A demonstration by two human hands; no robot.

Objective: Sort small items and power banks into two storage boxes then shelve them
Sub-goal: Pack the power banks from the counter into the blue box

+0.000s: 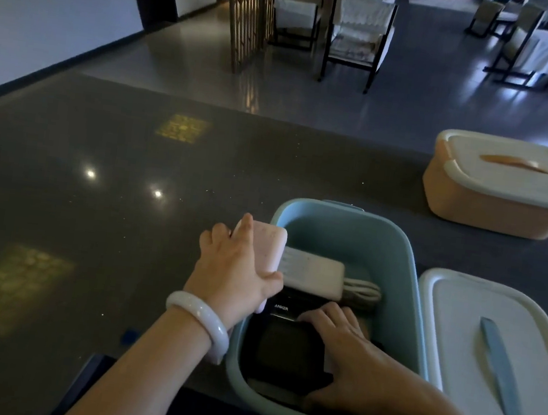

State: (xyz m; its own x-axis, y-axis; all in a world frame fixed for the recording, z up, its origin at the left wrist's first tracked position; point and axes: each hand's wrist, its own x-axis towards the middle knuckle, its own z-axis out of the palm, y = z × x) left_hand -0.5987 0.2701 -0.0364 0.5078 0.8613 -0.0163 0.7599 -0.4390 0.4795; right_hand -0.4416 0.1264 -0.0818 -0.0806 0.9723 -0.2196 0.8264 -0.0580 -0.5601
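An open blue storage box [394,253] stands at the near edge of the dark counter. My left hand [233,271] grips a pink power bank [269,246] and holds it upright over the box's left rim. Inside the box lies a white power bank [314,274] with a coiled white cable [360,292], and a black Anker power bank [284,339] in front of it. My right hand [354,358] rests flat on the black power bank inside the box. The box's white lid [489,354] with a blue handle lies to its right.
An orange storage box [494,200] with its white lid on stands at the far right of the counter [93,202]. Beyond the counter are dark-framed chairs [355,38] with white covers and a wooden lattice screen [248,14].
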